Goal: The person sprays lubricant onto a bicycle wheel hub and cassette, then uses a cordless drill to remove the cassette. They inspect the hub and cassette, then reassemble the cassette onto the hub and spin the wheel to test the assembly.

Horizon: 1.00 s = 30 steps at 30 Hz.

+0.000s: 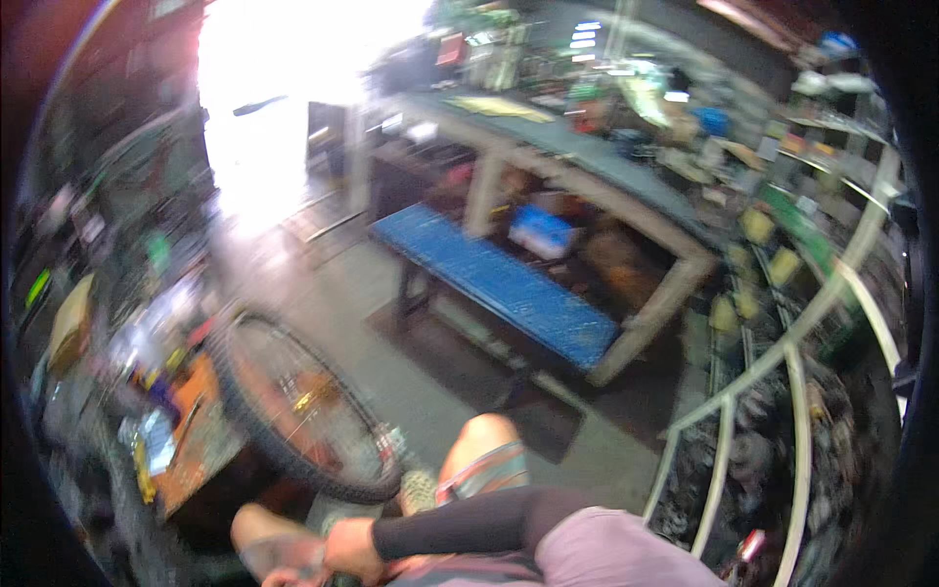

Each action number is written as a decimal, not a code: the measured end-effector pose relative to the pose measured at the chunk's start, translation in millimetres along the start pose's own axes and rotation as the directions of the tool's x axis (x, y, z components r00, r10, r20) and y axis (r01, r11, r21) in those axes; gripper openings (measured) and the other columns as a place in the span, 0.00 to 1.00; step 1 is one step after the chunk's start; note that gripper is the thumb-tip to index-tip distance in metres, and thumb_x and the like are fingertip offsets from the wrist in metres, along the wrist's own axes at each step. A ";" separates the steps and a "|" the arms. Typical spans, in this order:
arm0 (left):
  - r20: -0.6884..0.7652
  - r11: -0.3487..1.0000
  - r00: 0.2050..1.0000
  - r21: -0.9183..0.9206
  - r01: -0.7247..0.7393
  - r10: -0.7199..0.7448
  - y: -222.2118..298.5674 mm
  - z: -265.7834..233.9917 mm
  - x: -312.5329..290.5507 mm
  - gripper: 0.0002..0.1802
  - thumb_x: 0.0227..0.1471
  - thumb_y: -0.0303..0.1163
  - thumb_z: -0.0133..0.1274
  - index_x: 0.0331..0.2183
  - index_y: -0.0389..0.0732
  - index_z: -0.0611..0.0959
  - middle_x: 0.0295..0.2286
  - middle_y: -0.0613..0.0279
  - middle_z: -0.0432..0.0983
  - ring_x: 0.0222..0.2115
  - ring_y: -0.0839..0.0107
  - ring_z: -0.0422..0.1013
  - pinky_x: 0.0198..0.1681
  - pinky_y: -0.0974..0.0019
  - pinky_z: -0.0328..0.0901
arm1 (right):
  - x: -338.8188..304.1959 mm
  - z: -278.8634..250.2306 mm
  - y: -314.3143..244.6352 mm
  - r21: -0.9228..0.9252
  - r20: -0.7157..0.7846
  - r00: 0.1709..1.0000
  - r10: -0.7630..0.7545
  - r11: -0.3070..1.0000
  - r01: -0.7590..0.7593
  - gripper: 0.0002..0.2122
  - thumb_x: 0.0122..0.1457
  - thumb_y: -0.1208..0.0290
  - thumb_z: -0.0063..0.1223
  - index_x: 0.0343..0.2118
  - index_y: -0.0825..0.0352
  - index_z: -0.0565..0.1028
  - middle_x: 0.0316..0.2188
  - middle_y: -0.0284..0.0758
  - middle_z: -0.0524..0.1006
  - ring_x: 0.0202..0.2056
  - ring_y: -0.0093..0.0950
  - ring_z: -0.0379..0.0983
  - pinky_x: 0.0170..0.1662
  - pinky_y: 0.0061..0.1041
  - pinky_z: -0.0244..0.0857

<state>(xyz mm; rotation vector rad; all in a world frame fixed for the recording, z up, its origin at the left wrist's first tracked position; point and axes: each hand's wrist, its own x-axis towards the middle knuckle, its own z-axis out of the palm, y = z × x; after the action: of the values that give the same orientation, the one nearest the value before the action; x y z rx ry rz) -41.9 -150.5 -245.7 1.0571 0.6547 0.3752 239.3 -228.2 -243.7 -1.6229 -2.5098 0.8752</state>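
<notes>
Right hand (pixel 350 550) closed, resting on knee (pixel 269 548)

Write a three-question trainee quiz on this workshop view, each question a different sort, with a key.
1. True or false: the bench in the middle of the floor has a blue top.
2. Multiple choice: where does the bicycle wheel stand from the person's view? A) lower left, beside the knee B) upper right, on the shelves C) on the bench
3. Fill in: the forearm that crosses the lower edge, ending in a hand, wears a ____ sleeve.

Key: 1 true; 2 A; 3 black.
</notes>
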 end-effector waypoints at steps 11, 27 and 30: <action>-0.051 0.898 0.956 0.361 -0.252 0.289 29.6 63.6 82.6 0.09 0.68 0.25 0.63 0.48 0.34 0.85 0.35 0.63 0.82 0.33 0.75 0.77 0.40 0.68 0.74 | -69.0 -17.1 -15.9 0.069 -0.334 0.883 0.330 0.943 -0.326 0.23 0.46 0.39 0.76 0.29 0.57 0.88 0.28 0.41 0.87 0.32 0.46 0.87 0.37 0.47 0.81; 0.359 0.917 0.924 0.311 -0.250 0.130 8.8 36.5 63.5 0.27 0.62 0.27 0.68 0.60 0.31 0.80 0.50 0.51 0.83 0.45 0.64 0.81 0.54 0.61 0.75 | -73.4 6.7 -3.0 -0.041 -0.407 0.909 0.096 0.992 -0.123 0.18 0.42 0.45 0.77 0.27 0.54 0.86 0.27 0.41 0.87 0.32 0.47 0.87 0.38 0.47 0.81; -0.015 0.965 0.995 0.249 -0.087 0.094 -6.9 55.0 56.2 0.23 0.63 0.24 0.65 0.58 0.33 0.82 0.49 0.54 0.83 0.44 0.66 0.80 0.52 0.62 0.76 | -39.2 71.2 21.8 0.010 -0.420 0.877 0.234 0.967 -0.254 0.21 0.42 0.44 0.79 0.28 0.56 0.87 0.29 0.43 0.87 0.35 0.48 0.87 0.40 0.47 0.81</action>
<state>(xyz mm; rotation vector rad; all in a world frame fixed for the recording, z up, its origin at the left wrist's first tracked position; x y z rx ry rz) 36.4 -158.4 -251.3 1.3263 0.6909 0.3939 252.9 -286.1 -303.2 -1.9276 -2.0773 0.4166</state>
